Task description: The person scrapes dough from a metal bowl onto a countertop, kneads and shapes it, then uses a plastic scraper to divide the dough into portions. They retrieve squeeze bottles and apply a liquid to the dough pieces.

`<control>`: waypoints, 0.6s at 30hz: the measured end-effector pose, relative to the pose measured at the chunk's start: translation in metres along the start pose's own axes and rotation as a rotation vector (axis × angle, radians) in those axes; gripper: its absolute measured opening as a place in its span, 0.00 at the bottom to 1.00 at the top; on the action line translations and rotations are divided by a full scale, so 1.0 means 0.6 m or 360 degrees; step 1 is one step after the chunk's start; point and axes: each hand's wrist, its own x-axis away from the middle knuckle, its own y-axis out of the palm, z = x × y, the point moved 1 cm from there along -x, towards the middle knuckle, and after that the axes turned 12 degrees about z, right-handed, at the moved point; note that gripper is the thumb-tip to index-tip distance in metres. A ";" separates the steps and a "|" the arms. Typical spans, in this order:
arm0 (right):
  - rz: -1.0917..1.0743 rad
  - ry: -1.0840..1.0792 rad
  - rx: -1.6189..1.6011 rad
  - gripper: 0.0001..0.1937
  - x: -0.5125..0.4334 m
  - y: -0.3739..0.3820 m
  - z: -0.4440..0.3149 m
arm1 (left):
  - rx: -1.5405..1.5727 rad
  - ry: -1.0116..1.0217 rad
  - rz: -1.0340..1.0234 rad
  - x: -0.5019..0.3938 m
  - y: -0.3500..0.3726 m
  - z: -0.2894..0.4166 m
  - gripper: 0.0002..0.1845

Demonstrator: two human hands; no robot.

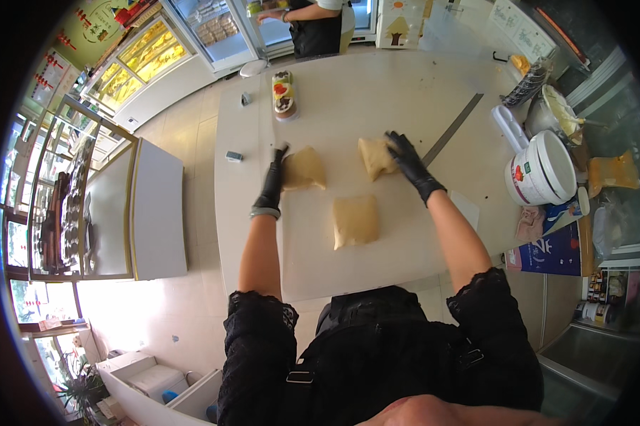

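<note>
Three soft, pale yellow, square parcels of folded crepe or dough lie on the white worktable point(320, 271). My left hand point(273, 183), in a black glove, is seen edge-on against the left side of the left parcel point(306, 168). Its fingers are blurred, and some are hidden. My right hand point(409, 164), also black-gloved, has its fingers spread at the right edge of the right parcel point(374, 158). Nearest my body sits the third parcel point(355, 221), which neither hand touches. Behind the left parcel stands a clear box of small decorated cakes point(284, 96).
A long metal ruler point(453, 129) lies to the right. Beyond it are a white lidded bucket point(539, 169), a bowl of cream point(557, 114) and a blue box point(549, 250). A small grey object point(234, 156) is near the left edge. A person point(317, 26) stands across the table.
</note>
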 end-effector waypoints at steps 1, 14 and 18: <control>0.0235 -0.0060 -0.0301 0.22 0.014 -0.013 0.001 | 0.0318 -0.0160 0.0223 0.005 -0.026 -0.008 0.27; 0.0037 0.0684 -0.1253 0.25 0.254 0.053 -0.139 | 0.1384 -0.0708 -0.0161 0.305 0.090 0.185 0.32; 0.0082 0.0317 -0.0805 0.22 0.285 0.023 -0.162 | 0.1042 -0.0468 0.0319 0.318 0.059 0.210 0.22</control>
